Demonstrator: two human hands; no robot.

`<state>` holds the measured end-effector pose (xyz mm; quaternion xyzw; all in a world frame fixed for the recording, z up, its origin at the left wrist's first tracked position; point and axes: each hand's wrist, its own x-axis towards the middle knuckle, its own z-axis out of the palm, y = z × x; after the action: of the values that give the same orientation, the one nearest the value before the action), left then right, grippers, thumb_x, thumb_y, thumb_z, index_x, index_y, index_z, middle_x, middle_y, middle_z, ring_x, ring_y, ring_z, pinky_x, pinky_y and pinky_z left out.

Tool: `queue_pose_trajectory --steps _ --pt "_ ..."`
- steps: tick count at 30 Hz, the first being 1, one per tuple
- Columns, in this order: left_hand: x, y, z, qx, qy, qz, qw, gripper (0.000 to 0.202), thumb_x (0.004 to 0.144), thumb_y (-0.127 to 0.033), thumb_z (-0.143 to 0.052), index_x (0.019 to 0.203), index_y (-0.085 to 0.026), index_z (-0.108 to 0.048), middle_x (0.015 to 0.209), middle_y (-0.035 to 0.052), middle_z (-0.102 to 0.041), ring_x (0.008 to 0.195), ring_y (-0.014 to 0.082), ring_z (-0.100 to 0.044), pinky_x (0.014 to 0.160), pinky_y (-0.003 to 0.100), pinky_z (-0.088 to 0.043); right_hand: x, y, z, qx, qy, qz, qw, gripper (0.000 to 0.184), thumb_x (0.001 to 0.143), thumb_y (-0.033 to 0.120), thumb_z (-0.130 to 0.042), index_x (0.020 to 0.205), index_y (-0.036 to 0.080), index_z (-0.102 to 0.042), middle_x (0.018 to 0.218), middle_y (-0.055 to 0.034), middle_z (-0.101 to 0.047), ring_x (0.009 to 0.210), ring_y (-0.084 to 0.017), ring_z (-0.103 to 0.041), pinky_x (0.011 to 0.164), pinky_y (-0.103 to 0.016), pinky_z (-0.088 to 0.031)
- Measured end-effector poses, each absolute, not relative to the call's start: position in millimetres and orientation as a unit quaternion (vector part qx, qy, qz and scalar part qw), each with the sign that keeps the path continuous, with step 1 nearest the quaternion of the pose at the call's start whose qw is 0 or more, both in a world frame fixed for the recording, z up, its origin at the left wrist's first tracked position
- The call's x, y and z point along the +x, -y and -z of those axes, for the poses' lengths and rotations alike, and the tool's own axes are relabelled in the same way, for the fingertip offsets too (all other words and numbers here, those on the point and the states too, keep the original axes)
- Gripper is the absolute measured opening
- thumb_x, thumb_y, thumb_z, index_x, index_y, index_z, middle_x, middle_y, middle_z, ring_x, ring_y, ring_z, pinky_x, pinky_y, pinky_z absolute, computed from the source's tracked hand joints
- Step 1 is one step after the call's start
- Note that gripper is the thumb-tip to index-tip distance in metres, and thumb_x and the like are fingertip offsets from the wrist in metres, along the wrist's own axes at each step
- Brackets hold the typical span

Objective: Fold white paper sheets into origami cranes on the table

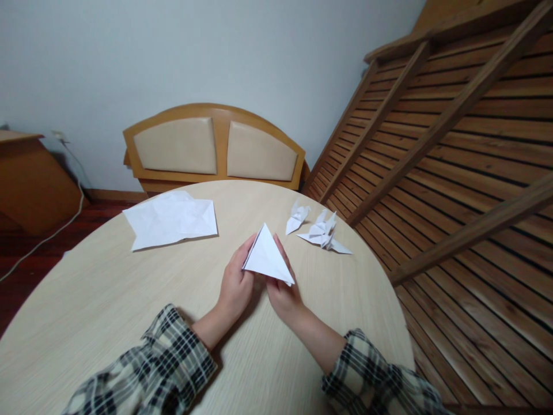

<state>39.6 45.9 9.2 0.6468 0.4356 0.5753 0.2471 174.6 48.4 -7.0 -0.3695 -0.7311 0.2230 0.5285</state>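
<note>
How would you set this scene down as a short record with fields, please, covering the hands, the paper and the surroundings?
Left hand: holding the left side of the folded paper
Right hand: holding its right side
Held shape: white triangle, one point facing away from the person
Far left of table: loose white paper, creased
Far right of table: folded paper figures, clustered; exact count unclear
Surface: pale round-edged table
Beyond table: arched wooden panel with two pale inserts
Right: slatted wooden frame, leaning
</note>
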Motion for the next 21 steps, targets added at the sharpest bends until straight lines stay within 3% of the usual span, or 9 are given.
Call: queue_pose_trajectory --steps 6,11,16,21 --pt "36 -46 -11 0.637 -0.421 -0.586 0.271 0.052 0.088 -0.016 -0.043 0.139 -0.021 -0.052 0.143 0.0082 -0.058 0.133 0.0244 -0.052 0.112 0.044 -0.040 185 -48 3 -0.348 0.760 -0.203 0.509 0.078 0.091 0.018 -0.051 0.158 0.033 -0.014 0.160 -0.0060 -0.034 0.146 -0.027 -0.036 0.118 -0.048 -0.037" --pt "30 -49 -8 0.619 -0.408 -0.593 0.316 0.048 0.089 -0.022 -0.047 0.136 -0.019 -0.055 0.142 0.0103 -0.059 0.132 0.0252 -0.053 0.112 0.044 -0.040 196 -52 7 -0.335 0.767 -0.173 0.519 0.074 0.093 0.018 -0.055 0.156 0.039 -0.022 0.153 -0.0052 -0.046 0.138 -0.026 -0.048 0.111 -0.047 -0.045" --pt "22 -56 -2 0.564 -0.431 -0.588 0.387 0.038 0.081 -0.027 -0.057 0.115 -0.015 -0.070 0.120 0.0109 -0.072 0.114 0.0287 -0.064 0.104 0.044 -0.045 202 -57 12 -0.340 0.761 -0.162 0.528 0.067 0.093 0.011 -0.049 0.152 0.040 -0.035 0.139 -0.0045 -0.059 0.125 -0.023 -0.059 0.104 -0.042 -0.051" --pt "23 -58 -4 0.459 -0.430 -0.588 0.509 0.029 0.072 -0.031 -0.068 0.093 -0.014 -0.076 0.100 0.0104 -0.078 0.094 0.0302 -0.070 0.091 0.043 -0.051 204 -59 13 -0.337 0.774 -0.159 0.513 0.080 0.082 -0.004 -0.038 0.147 0.042 -0.043 0.139 -0.0016 -0.059 0.126 -0.020 -0.058 0.107 -0.041 -0.048"
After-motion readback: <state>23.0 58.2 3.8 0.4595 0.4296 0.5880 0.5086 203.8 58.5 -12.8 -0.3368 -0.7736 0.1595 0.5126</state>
